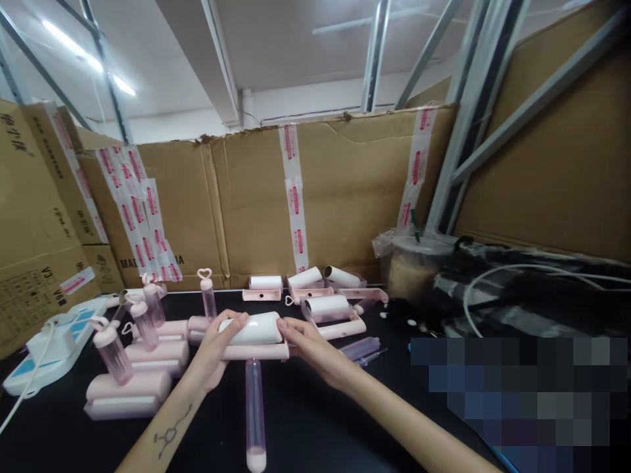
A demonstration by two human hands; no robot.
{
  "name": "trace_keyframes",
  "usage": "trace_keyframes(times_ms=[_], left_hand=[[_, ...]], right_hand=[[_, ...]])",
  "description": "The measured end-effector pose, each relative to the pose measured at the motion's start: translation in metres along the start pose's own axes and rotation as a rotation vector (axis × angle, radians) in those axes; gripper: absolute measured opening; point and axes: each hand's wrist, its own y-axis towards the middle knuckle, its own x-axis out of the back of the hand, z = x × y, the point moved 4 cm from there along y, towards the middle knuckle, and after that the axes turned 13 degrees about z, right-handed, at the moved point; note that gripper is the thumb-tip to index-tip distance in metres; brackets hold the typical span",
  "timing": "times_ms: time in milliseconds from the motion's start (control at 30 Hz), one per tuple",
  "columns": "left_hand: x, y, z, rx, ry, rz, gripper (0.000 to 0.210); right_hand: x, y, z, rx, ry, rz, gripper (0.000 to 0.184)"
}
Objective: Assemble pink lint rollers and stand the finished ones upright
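Between my hands is a lint roller with a white paper roll (252,328), a pink holder (256,353) below it, and a clear pinkish tube handle (255,407) pointing toward me. My left hand (220,338) is closed around its left end, thumb on top of the roll. At the other end, my right hand (308,345) pinches the right edge of the roll and holder. The fingers under the lint roller are partly hidden.
Several finished-looking pink lint rollers (129,389) stand on the left, near a power strip (64,341). Open rollers with white rolls (328,307) lie behind my hands. Clear tubes (362,349) lie to the right, a drink cup (414,269) beyond. Cardboard (251,203) walls the back.
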Motion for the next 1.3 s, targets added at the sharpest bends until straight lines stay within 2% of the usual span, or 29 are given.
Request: trace_keyframes(times_ms=[133, 233, 333, 533, 767, 900, 1100, 1300], left_hand=[[0.001, 0.0, 0.009, 0.137, -0.061, -0.004, 0.033], [0.001, -0.001, 0.02, 0.282, -0.145, -0.024, 0.037], [-0.002, -0.001, 0.023, 0.337, -0.176, -0.002, 0.039], [-0.005, -0.001, 0.022, 0.329, -0.199, 0.016, 0.038], [-0.011, -0.001, 0.022, 0.341, -0.194, 0.058, 0.042], [-0.012, -0.001, 0.018, 0.312, -0.189, 0.031, 0.043], [-0.008, -0.003, 0.004, 0.128, -0.062, 0.075, 0.039], [-0.012, -0.005, 0.006, 0.136, -0.058, 0.116, 0.039]], right_hand=[[-0.012, -0.002, -0.008, -0.054, 0.308, 0.089, 0.029], [-0.015, -0.004, -0.011, -0.102, 0.458, 0.028, 0.025], [-0.013, -0.005, -0.012, -0.121, 0.493, -0.051, 0.021], [-0.013, -0.006, -0.007, -0.171, 0.452, -0.147, 0.023], [-0.016, -0.008, -0.001, -0.097, 0.497, -0.157, 0.02], [-0.015, -0.007, -0.001, -0.069, 0.488, -0.167, 0.02], [-0.015, -0.004, -0.004, -0.072, 0.468, -0.072, 0.023], [-0.009, -0.002, -0.006, -0.171, 0.492, -0.062, 0.021]])
